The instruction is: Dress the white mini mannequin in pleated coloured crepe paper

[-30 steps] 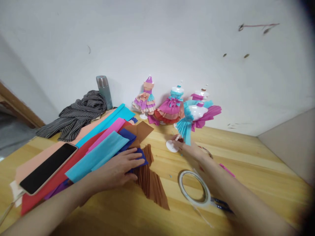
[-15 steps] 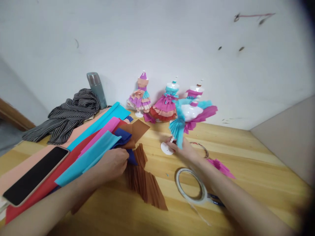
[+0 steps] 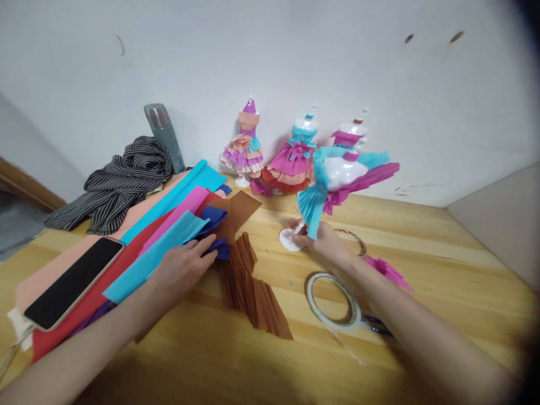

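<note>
Holding a small dress doll (image 3: 343,173) by its thin white leg, the right hand (image 3: 323,242) shows in the head view with its fingers closed around that leg, just above the round white foot (image 3: 288,240). The doll leans over the table (image 3: 295,365), and its blue and pink paper skirt covers part of the hand, so some fingers cannot be seen.

The left hand (image 3: 181,267) is over the paper pile, with its fingers a little apart and touching dark blue paper (image 3: 223,248). Its thumb is hidden, so one cannot tell if it pinches the paper. Light blue paper (image 3: 156,259) lies partly under that hand, and folded brown paper (image 3: 259,306) is just beside it.

Near the right arm is a roll of tape (image 3: 355,312). A dark thing (image 3: 377,325) beside it goes under the arm, too covered to name. Pink paper (image 3: 388,273) lies past the arm, partly hidden too.

By the wall stand three more dress dolls; the purple and peach one (image 3: 242,152) shows best, and the one farthest right (image 3: 348,138) is mostly blocked by the held doll.
</note>
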